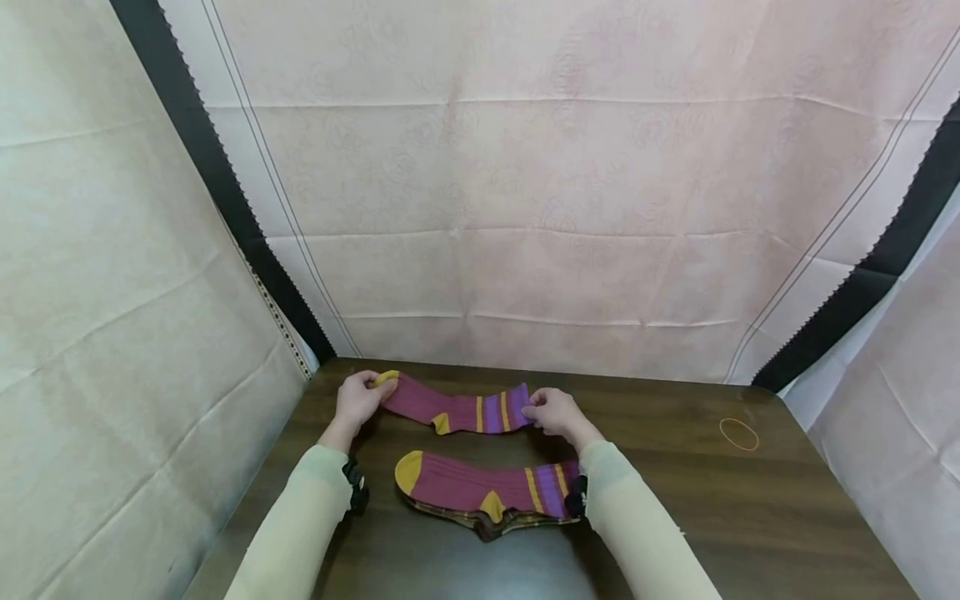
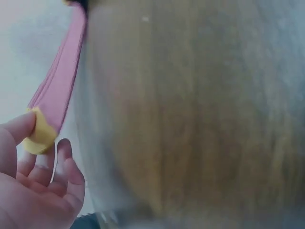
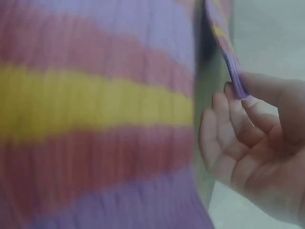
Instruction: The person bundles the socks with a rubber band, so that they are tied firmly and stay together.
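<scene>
A maroon sock [image 1: 420,398] with a yellow toe and heel and purple and yellow stripes is stretched between both hands near the table's far edge. My left hand [image 1: 358,398] pinches its yellow toe [image 2: 40,136] between thumb and fingers. At the other end, my right hand [image 1: 557,412] pinches the purple cuff [image 3: 236,78]. Closer to me lies a matching sock [image 1: 472,483], toe to the left, on top of darker patterned socks [image 1: 491,528] whose lower edges show. My right wrist covers the cuff end of that pile.
A thin yellow rubber band [image 1: 739,434] lies at the right on the dark wooden table [image 1: 660,500]. Pale fabric walls [image 1: 555,208] rise behind the table and at both sides. Dark straps [image 1: 247,217] run down the corners.
</scene>
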{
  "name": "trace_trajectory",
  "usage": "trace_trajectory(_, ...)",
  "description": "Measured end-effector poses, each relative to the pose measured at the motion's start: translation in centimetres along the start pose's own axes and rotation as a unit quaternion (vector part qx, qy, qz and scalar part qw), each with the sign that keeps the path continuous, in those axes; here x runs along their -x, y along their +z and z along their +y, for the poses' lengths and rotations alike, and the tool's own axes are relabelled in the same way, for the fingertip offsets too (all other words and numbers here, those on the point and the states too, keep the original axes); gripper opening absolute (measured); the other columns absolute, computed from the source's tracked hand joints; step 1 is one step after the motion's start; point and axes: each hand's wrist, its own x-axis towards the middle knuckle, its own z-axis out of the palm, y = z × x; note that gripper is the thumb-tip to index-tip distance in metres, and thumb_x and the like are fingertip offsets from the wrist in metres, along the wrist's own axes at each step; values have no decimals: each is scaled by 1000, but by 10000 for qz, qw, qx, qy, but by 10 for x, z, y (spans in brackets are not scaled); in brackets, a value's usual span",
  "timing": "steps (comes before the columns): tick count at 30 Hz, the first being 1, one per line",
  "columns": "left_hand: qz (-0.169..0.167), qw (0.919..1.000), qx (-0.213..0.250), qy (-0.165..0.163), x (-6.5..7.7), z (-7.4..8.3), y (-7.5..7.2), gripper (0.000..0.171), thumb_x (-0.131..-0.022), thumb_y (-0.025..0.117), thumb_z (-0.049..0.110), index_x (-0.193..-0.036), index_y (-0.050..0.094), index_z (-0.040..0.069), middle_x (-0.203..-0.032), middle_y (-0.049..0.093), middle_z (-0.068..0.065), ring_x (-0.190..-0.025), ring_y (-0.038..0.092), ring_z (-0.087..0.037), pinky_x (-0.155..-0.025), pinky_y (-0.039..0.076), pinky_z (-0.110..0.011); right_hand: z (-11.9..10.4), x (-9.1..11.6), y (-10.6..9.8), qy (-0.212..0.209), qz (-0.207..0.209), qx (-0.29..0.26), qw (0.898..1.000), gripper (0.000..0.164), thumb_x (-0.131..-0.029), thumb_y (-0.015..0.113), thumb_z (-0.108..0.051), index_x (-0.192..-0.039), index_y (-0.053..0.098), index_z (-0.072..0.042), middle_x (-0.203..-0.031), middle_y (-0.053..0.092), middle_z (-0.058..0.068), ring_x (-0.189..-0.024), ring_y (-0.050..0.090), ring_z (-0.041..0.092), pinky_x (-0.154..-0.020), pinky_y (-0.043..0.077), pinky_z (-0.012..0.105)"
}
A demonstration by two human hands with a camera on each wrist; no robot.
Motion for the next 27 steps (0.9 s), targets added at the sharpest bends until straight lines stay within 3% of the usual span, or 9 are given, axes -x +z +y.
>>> trace_trajectory(7, -266, 9950, 958, 47, 7, 14, -6, 31, -100, 79, 21, -115, 69, -4, -99, 71, -12, -75, 67, -17, -63, 61, -30, 1, 14, -15, -380, 58, -1026, 9940, 22, -106, 69, -11, -121, 64, 4, -105, 72, 16, -88, 75, 29, -74, 65, 37)
trace_trajectory(12, -451, 9890, 1410, -48, 15, 26, -12, 30, -102, 77, 18, -120, 68, -4, -105, 71, -15, -78, 70, -17, -70, 65, -34, 5, 27, -29, -588, 213, -1477, 9870, 29, -105, 71, -12, -128, 64, 3, -104, 72, 17, -91, 75, 36, -78, 65, 41)
trace_trajectory(20, -997, 9749, 1991, 14, 31, 46, -23, 34, -105, 72, 18, -126, 65, -8, -103, 72, -12, -79, 72, -16, -72, 65, -32, 10, 48, -46, -613, 276, -1927, 9790, 33, -104, 71, -12, -131, 61, 4, -93, 70, 9, -80, 73, 24, -78, 65, 40)
trace_trajectory(27, -1122, 9677, 2254, 87, 55, 60, -23, 30, -104, 73, 18, -121, 66, -6, -99, 73, -10, -75, 72, -17, -74, 66, -39, 16, 70, -57, -532, 241, -2201, 9737, 35, -104, 71, -11, -133, 59, 5, -86, 71, 5, -75, 70, 19, -71, 63, 32)
